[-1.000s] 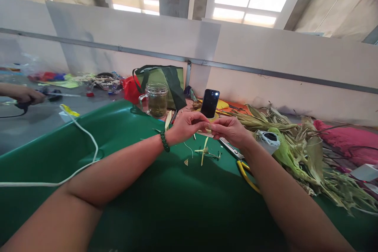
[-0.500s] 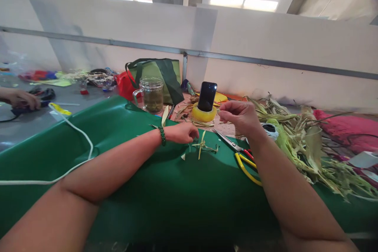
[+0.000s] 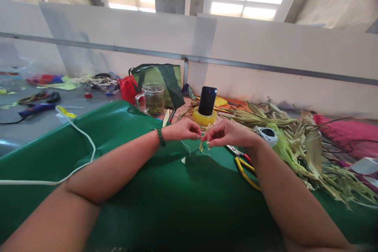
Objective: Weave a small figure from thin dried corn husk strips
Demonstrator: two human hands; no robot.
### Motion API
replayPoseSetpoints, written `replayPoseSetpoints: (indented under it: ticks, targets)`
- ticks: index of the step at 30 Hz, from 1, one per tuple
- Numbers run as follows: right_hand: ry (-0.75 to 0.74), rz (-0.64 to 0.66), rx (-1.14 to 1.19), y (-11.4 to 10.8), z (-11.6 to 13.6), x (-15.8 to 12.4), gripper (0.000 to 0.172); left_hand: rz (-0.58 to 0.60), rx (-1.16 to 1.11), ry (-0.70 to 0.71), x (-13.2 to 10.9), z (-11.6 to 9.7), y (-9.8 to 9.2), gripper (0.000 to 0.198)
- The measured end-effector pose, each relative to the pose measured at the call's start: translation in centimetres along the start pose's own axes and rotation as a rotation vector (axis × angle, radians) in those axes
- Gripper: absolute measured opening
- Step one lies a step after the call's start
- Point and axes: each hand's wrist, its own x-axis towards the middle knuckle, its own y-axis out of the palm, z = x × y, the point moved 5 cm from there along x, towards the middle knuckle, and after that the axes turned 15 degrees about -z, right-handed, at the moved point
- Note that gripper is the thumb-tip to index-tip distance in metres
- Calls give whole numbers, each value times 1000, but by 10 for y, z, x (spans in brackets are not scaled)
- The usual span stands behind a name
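My left hand (image 3: 183, 130), with a green bead bracelet at the wrist, and my right hand (image 3: 227, 134) meet fingertip to fingertip just above the green table cover (image 3: 132, 173). Both are pinched on a small pale straw piece (image 3: 203, 142) with a thin white thread (image 3: 187, 146) hanging from it. Yellow-handled scissors (image 3: 243, 163) lie just right of my right hand. A black phone (image 3: 207, 100) stands in a yellow tape roll (image 3: 203, 118) right behind my hands.
A pile of dried corn husks (image 3: 295, 145) and a spool of white twine (image 3: 267, 134) lie at the right. A glass mug (image 3: 153, 99), a green bag (image 3: 161, 80) and a red bag stand behind. A white cable (image 3: 79, 138) crosses the left.
My right hand came down from near the phone and my left hand rose from the cover; they now pinch the straw piece together. The other person's hand at the far left is gone.
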Motion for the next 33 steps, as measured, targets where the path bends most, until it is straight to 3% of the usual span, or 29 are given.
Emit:
replayPoseSetpoints:
  ticks: [6,10,14,18,23,28,33]
  targets:
    - [-109,-226,1,-15,0,3,20,-262,-106,-17,1,-13,-19,9]
    - [-13,-293,24,-13,-10,7,25,-416,-193,8,-1,-17,-20,10]
    - [54,-359,76,-15,-14,7,28,-292,-419,-82,-2,-18,-9,13]
    - [37,-314,71,-17,-10,6,23,-164,-681,-273,-3,-11,-3,21]
    - [-29,-334,-80,-15,-9,5,16,-35,-706,-388,-3,-1,0,29]
    - [-194,-442,-214,-20,-2,5,11,-102,-702,-330,-2,-3,-8,44]
    - [-287,-707,-284,-30,5,-1,8,-192,-646,-216,-1,-7,-10,39]
